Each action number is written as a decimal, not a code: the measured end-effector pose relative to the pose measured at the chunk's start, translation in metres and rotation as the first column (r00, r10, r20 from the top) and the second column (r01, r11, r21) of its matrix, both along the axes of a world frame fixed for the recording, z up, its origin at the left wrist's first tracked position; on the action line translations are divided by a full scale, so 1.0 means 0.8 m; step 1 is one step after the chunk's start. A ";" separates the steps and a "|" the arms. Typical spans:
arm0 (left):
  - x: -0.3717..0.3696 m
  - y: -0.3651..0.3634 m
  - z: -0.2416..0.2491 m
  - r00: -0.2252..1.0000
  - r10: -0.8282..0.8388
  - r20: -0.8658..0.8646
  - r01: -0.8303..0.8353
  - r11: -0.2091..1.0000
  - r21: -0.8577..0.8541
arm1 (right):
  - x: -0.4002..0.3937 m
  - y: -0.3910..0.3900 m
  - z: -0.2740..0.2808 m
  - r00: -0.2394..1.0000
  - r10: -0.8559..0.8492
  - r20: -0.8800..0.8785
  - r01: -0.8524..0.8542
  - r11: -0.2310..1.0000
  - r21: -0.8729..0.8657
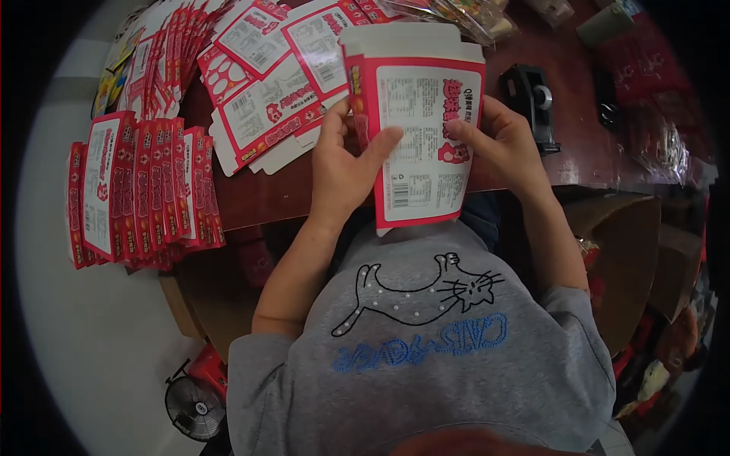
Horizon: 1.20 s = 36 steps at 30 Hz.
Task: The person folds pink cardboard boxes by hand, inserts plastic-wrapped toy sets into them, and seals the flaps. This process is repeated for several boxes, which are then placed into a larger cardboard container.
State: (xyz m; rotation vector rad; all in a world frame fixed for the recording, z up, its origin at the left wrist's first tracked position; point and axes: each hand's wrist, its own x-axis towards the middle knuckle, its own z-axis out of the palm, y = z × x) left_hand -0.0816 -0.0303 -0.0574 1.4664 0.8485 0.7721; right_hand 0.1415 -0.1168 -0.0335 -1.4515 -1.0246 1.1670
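Upright in front of my chest is a red and white printed carton (422,175), its pale flaps showing at the top edge. My left hand (346,156) grips its left side, thumb across the printed face. On the right side my right hand (502,144) holds it too, with the thumb pressed on the front and the fingers behind. The fingers behind the carton are partly hidden. Flat cartons (274,106) of the same print lie spread on the table beyond my left hand.
Rows of folded cartons (144,186) stand at the table's left edge, with more stacked behind (163,57). A black tape dispenser (532,102) sits right of my hands on the dark red table (266,199). Clear plastic packaging (464,15) lies at the back. A fan (194,406) stands on the floor.
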 end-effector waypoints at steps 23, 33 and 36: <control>-0.040 0.041 -0.004 0.960 -0.234 0.155 0.235 0.972 0.012 | 0.018 0.031 -0.001 0.961 0.276 0.017 -0.277 0.959 0.054; -0.039 0.036 0.018 0.976 0.032 0.217 -0.009 0.994 -0.107 | -0.004 0.036 -0.014 0.969 0.157 0.191 -0.217 0.910 0.354; -0.039 0.041 0.021 0.988 -0.066 0.143 0.086 0.987 -0.136 | -0.001 0.037 -0.002 0.953 0.225 0.201 -0.272 0.929 0.253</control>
